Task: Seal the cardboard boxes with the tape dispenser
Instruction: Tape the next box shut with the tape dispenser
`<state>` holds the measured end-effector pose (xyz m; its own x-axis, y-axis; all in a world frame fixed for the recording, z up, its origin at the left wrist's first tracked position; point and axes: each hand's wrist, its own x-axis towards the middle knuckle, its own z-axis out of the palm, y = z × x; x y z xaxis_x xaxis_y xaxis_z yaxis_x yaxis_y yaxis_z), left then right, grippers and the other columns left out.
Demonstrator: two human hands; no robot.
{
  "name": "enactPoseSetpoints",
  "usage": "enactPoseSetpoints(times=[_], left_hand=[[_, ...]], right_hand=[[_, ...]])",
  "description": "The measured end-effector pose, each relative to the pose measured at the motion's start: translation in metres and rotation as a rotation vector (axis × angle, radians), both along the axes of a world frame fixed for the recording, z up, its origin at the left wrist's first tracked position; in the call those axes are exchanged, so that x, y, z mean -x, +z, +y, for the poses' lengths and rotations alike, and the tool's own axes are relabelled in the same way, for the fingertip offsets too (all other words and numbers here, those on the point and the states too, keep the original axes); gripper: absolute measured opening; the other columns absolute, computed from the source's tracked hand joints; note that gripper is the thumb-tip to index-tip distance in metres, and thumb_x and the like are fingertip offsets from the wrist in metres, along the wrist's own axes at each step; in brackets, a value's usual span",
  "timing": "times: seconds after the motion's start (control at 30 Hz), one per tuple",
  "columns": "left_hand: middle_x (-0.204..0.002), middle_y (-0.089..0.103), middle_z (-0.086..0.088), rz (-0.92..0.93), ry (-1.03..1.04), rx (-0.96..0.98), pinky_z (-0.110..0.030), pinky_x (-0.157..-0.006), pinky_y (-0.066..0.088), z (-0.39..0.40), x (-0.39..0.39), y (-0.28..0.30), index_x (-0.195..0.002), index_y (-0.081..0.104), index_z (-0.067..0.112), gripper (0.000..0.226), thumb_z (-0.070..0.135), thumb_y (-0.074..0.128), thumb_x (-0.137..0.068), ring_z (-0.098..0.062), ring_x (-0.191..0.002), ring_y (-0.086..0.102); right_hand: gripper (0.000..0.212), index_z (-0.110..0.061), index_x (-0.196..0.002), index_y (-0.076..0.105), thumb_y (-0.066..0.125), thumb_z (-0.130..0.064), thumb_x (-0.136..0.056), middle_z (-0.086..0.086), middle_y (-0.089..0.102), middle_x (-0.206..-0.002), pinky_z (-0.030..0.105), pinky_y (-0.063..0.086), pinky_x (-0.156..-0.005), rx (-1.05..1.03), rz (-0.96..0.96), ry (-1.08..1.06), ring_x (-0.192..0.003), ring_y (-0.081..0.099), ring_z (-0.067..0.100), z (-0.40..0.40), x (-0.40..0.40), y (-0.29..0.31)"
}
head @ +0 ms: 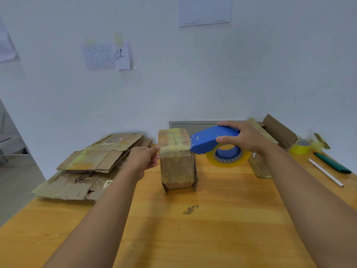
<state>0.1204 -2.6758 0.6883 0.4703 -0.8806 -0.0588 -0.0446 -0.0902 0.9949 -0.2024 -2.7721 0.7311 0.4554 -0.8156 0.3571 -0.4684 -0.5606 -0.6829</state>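
Both grips are busy. My right hand (249,137) is wrapped around the blue tape dispenser (214,140), fingers on top and thumb on the near side, clamped tight. My left hand (145,158) pinches the tape end against the left top edge of the small cardboard box (177,157).

Going from big to small: the wooden bench (193,229) is under both grips. Left of my left grip lies a pile of flat cardboard (92,163). Between my two grips stands the small box, already covered in shiny tape on top and down the front. Behind my right grip is another box (258,167), partly hidden by my arm. Right of that grip are an open box (280,132), a yellow tape roll (300,147), a green thing (332,163) and a white stick (325,172). The dispenser's front end touches the right top edge of the small box, and its clear roll (228,154) hangs below my palm.

To do this well, I think I should keep my left grip pressing firmly so the tape does not slip, then pull the dispenser flat and steady. The box is light, so it may slide or tip if I tug too hard.
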Motion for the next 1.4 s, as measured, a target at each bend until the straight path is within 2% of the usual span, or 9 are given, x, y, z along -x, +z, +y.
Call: enactPoseSetpoints(times=[0.27,0.43,0.57,0.63,0.8,0.87,1.0,1.23,1.4], left_hand=[[-0.060,0.065,-0.005,-0.007,-0.054,-0.151,-0.026,-0.049,0.053,0.000,0.001,0.002,-0.094,0.063,0.003,0.032,0.033,0.071,-0.089,-0.014,-0.050,0.058],[-0.077,0.071,-0.010,-0.323,-0.026,-0.230,-0.032,-0.056,0.057,0.003,0.001,0.000,-0.092,0.058,0.009,0.044,0.053,0.057,-0.090,-0.022,-0.067,0.067],[-0.101,0.062,0.008,-0.641,0.216,0.092,-0.032,-0.073,0.044,0.011,0.013,-0.013,-0.109,0.059,0.019,0.028,0.040,0.045,-0.096,-0.017,-0.096,0.059],[-0.114,0.060,0.012,-0.671,0.208,0.258,-0.030,-0.083,0.046,0.015,0.027,-0.022,-0.128,0.058,0.019,0.037,0.031,0.049,-0.095,-0.010,-0.105,0.056],[-0.121,0.054,0.027,-0.577,0.101,0.379,-0.016,-0.085,0.044,0.027,0.058,-0.045,-0.140,0.044,0.035,0.057,0.017,0.057,-0.088,0.011,-0.110,0.049],[-0.137,0.051,0.016,-0.591,0.123,0.366,-0.020,-0.096,0.040,0.024,0.057,-0.048,-0.147,0.038,0.032,0.064,0.016,0.061,-0.089,0.003,-0.122,0.045],[-0.154,0.030,0.003,-0.922,0.148,0.218,-0.028,-0.099,0.036,0.008,0.051,-0.042,-0.143,0.038,0.041,0.062,0.042,0.069,-0.089,-0.018,-0.136,0.031],[-0.131,0.051,-0.002,-1.143,0.085,0.215,-0.040,-0.091,0.046,-0.007,0.030,-0.039,-0.127,0.059,0.027,0.045,0.044,0.069,-0.087,-0.030,-0.122,0.035],[-0.128,0.056,-0.006,-1.203,0.114,0.345,-0.044,-0.083,0.048,-0.007,0.009,-0.034,-0.121,0.065,0.021,0.035,0.022,0.074,-0.086,-0.038,-0.116,0.042]], right_hand=[[0.067,-0.055,-0.124,0.059,0.070,-0.079,-0.062,-0.035,0.056,-0.117,0.021,0.047,-0.084,-0.045,-0.040,-0.016,-0.103,0.057,-0.009,0.004,0.001,-0.009],[0.064,-0.058,-0.123,0.059,0.071,-0.076,-0.063,-0.039,0.054,-0.118,0.026,0.047,-0.093,-0.072,-0.067,-0.026,-0.108,0.056,-0.008,0.004,-0.001,-0.015],[0.064,-0.057,-0.123,0.059,0.071,-0.075,-0.063,-0.035,0.055,-0.121,0.028,0.048,-0.094,-0.078,-0.076,-0.028,-0.110,0.056,-0.003,0.004,-0.002,-0.017],[0.064,-0.057,-0.123,0.059,0.072,-0.075,-0.063,-0.034,0.055,-0.120,0.026,0.047,-0.092,-0.079,-0.084,-0.029,-0.109,0.056,-0.003,0.005,-0.004,-0.017],[0.057,-0.058,-0.121,0.060,0.072,-0.070,-0.068,-0.035,0.055,-0.117,0.017,0.045,-0.081,-0.099,-0.101,-0.026,-0.104,0.057,-0.006,0.007,-0.005,-0.019],[0.054,-0.057,-0.122,0.060,0.074,-0.067,-0.071,-0.033,0.056,-0.117,0.018,0.045,-0.081,-0.114,-0.112,-0.028,-0.102,0.058,-0.007,0.008,-0.003,-0.022],[0.052,-0.057,-0.121,0.061,0.074,-0.066,-0.071,-0.036,0.056,-0.111,0.016,0.045,-0.078,-0.126,-0.132,-0.037,-0.097,0.057,-0.014,0.012,-0.004,-0.026],[0.053,-0.052,-0.124,0.062,0.076,-0.060,-0.073,-0.028,0.057,-0.118,0.021,0.047,-0.084,-0.126,-0.152,-0.045,-0.105,0.060,0.001,0.021,-0.011,-0.022],[0.058,-0.053,-0.123,0.061,0.075,-0.067,-0.069,-0.031,0.057,-0.120,0.020,0.047,-0.086,-0.103,-0.147,-0.033,-0.108,0.058,-0.003,0.028,-0.026,-0.016]])
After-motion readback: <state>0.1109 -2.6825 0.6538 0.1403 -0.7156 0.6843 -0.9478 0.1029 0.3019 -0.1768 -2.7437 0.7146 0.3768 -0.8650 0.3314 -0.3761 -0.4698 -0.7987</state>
